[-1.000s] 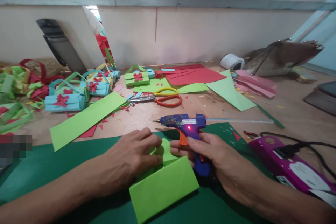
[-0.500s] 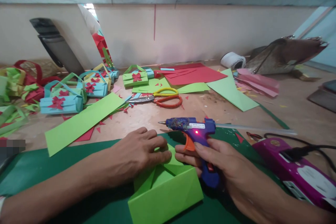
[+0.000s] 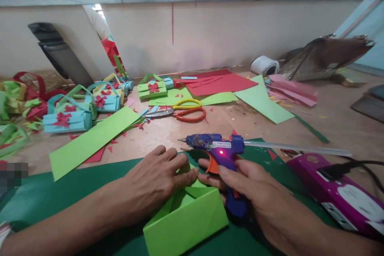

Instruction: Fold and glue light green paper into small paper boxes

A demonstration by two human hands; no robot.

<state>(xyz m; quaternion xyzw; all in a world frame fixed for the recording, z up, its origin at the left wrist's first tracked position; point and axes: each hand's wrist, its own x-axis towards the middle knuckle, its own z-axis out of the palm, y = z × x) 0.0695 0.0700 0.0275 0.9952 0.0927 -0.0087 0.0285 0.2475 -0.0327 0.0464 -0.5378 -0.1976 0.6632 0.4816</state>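
Observation:
A folded light-green paper box (image 3: 186, 224) stands on the dark green mat, its long side toward me. My left hand (image 3: 163, 174) is closed over its far left part, thumb and fingers pressing the paper. My right hand (image 3: 243, 180) wraps round the handle of a blue hot-glue gun (image 3: 214, 144) with an orange trigger and a lit red light. The gun's nozzle points left, above and beyond the box, not touching it. A clear glue stick (image 3: 294, 148) sticks out of its back. My right fingertips are close to the box's far right side.
Scissors (image 3: 180, 111) lie beyond the gun, near red paper sheets (image 3: 223, 83). A light-green strip (image 3: 94, 140) and small paper bags (image 3: 67, 120) are at the left. At the right sits a purple power strip (image 3: 339, 192) with a black cable.
The whole view has shifted slightly. Both hands keep nearly the same pose, with the glue gun and the box still held. More of the glue stick's far end shows.

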